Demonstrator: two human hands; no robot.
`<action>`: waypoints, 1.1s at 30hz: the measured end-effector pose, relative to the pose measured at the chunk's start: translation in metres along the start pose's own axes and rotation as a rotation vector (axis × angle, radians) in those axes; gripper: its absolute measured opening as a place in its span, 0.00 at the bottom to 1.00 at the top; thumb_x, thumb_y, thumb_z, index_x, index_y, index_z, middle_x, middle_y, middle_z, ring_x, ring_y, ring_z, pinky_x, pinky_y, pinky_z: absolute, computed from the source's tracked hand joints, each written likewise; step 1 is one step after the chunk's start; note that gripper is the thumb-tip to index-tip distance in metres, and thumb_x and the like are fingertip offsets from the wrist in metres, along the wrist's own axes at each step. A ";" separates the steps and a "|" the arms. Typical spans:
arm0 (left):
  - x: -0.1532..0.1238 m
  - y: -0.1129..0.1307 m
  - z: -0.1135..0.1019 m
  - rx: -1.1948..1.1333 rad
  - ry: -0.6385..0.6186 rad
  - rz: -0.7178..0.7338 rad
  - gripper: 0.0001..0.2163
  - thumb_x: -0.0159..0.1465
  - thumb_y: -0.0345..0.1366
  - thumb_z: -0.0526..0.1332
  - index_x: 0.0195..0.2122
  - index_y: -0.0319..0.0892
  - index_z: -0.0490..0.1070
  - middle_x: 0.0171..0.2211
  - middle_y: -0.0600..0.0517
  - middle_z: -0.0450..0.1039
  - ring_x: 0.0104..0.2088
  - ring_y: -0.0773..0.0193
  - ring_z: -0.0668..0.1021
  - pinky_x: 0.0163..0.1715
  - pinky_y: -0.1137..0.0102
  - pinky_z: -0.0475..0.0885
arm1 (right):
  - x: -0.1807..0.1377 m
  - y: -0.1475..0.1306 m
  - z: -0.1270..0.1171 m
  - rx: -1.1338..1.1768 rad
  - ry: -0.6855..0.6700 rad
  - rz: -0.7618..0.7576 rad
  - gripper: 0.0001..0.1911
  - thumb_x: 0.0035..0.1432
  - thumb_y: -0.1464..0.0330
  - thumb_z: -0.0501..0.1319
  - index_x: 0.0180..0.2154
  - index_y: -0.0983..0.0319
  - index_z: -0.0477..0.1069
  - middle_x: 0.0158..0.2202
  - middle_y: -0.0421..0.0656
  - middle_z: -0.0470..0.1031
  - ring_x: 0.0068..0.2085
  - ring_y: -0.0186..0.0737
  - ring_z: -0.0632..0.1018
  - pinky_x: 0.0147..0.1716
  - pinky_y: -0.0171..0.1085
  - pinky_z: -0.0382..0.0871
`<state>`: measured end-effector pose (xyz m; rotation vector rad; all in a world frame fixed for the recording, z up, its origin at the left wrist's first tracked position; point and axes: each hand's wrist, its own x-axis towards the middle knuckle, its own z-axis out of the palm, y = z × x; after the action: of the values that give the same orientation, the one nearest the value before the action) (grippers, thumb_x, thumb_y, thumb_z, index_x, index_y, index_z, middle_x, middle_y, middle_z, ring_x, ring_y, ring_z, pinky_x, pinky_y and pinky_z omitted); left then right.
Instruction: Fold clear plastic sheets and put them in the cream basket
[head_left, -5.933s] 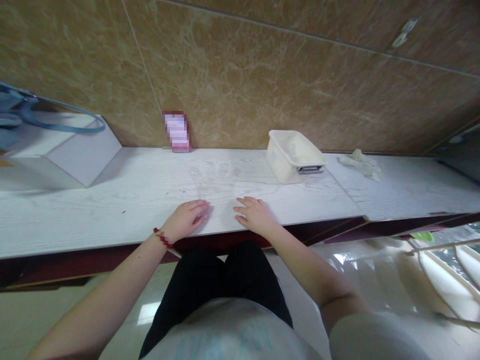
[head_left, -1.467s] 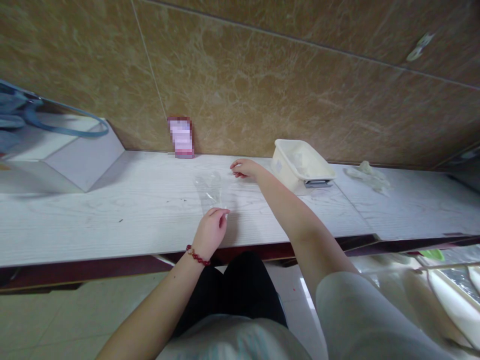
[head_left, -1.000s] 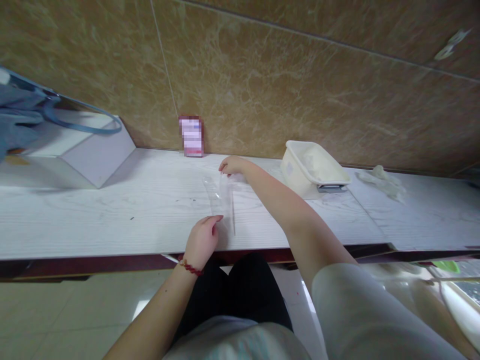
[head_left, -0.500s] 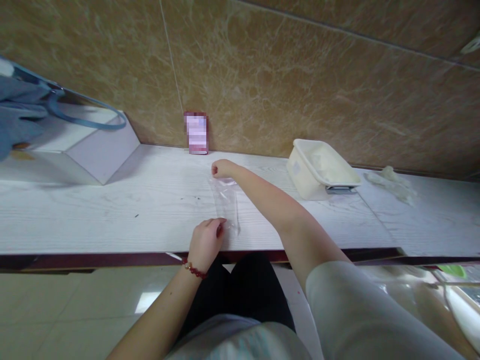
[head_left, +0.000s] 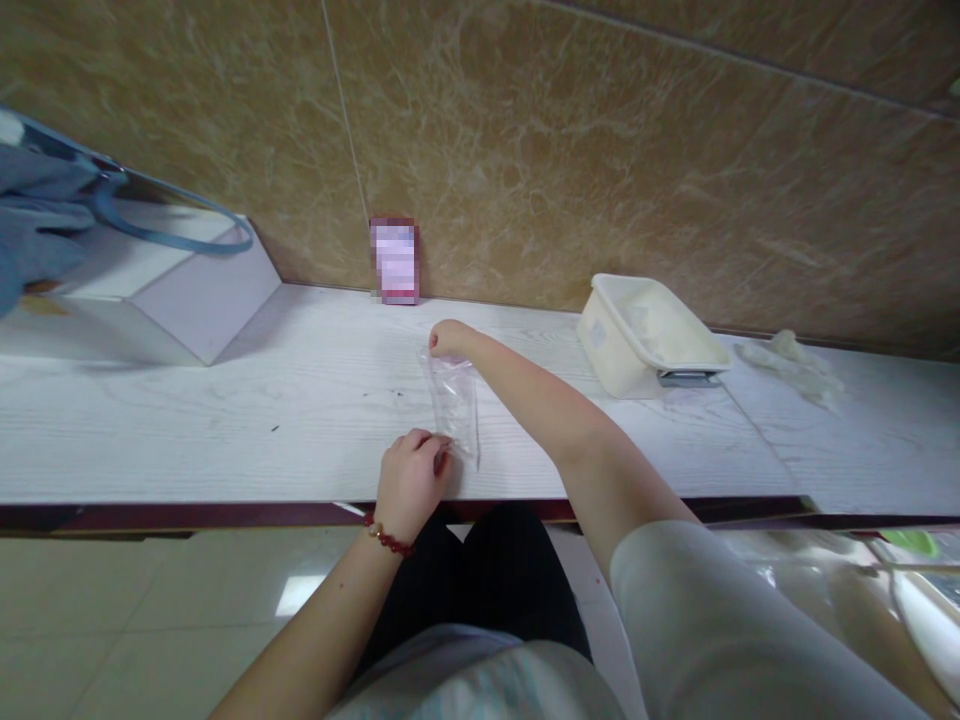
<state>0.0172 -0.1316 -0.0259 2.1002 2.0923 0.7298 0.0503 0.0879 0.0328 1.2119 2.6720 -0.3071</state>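
Note:
A clear plastic bag [head_left: 454, 400] lies on the white wood-grain table [head_left: 187, 430], stretched between my two hands. My left hand [head_left: 412, 468], with a red bead bracelet on its wrist, pinches the bag's left side near the table's front edge. Farther back, my right hand [head_left: 450, 339] is closed on the bag's far end; its fingertips are mostly hidden. I cannot make out anything inside the bag.
A phone [head_left: 396, 262] leans against the brown marbled wall. On the right stand a cream plastic bin [head_left: 622, 345] and, beside it, a crumpled pale glove-like thing [head_left: 795, 365]. A white box [head_left: 202, 300] with blue cloth [head_left: 45, 220] on it fills the left.
Both hands keep their hold on the bag. The right hand has shifted very slightly to the right, and the view has moved a little.

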 end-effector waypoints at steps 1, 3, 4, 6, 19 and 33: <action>0.000 -0.001 0.000 0.007 -0.006 0.002 0.11 0.57 0.35 0.54 0.38 0.43 0.73 0.34 0.48 0.70 0.35 0.61 0.72 0.40 0.66 0.67 | -0.001 -0.001 0.000 0.001 -0.002 0.004 0.13 0.48 0.73 0.58 0.37 0.65 0.75 0.38 0.46 0.76 0.39 0.38 0.75 0.38 0.30 0.65; -0.001 -0.002 0.000 0.019 -0.015 0.006 0.11 0.57 0.35 0.54 0.37 0.44 0.74 0.34 0.49 0.70 0.35 0.61 0.72 0.39 0.66 0.67 | -0.001 -0.002 -0.001 0.002 -0.003 0.008 0.13 0.48 0.74 0.58 0.37 0.65 0.75 0.38 0.46 0.76 0.39 0.38 0.75 0.38 0.30 0.65; -0.002 -0.002 0.000 0.024 -0.017 0.006 0.11 0.58 0.36 0.54 0.37 0.45 0.74 0.34 0.49 0.70 0.35 0.61 0.72 0.39 0.66 0.67 | -0.001 -0.002 0.000 0.003 -0.005 0.009 0.13 0.48 0.74 0.58 0.37 0.65 0.75 0.38 0.46 0.76 0.39 0.38 0.75 0.39 0.30 0.65; -0.003 -0.003 0.001 0.031 -0.021 0.003 0.10 0.58 0.36 0.55 0.37 0.46 0.75 0.34 0.49 0.70 0.35 0.61 0.71 0.39 0.66 0.67 | -0.001 -0.003 0.001 0.009 -0.007 0.011 0.13 0.48 0.74 0.57 0.37 0.66 0.75 0.37 0.46 0.76 0.39 0.39 0.75 0.39 0.31 0.65; -0.006 -0.003 -0.001 0.007 -0.015 0.018 0.10 0.58 0.35 0.55 0.35 0.45 0.75 0.35 0.50 0.71 0.35 0.61 0.71 0.39 0.66 0.66 | 0.004 -0.003 0.005 0.017 -0.002 -0.010 0.13 0.49 0.74 0.57 0.37 0.65 0.75 0.37 0.46 0.76 0.40 0.39 0.75 0.40 0.31 0.66; -0.020 -0.014 -0.002 -0.085 -0.024 0.106 0.09 0.58 0.38 0.56 0.37 0.44 0.74 0.35 0.50 0.72 0.36 0.61 0.72 0.38 0.65 0.68 | -0.003 -0.006 0.002 0.068 -0.020 0.012 0.14 0.48 0.75 0.57 0.38 0.66 0.74 0.36 0.46 0.76 0.38 0.39 0.76 0.41 0.32 0.66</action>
<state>0.0045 -0.1506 -0.0353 2.1762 1.9144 0.7878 0.0480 0.0813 0.0318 1.2375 2.6566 -0.4095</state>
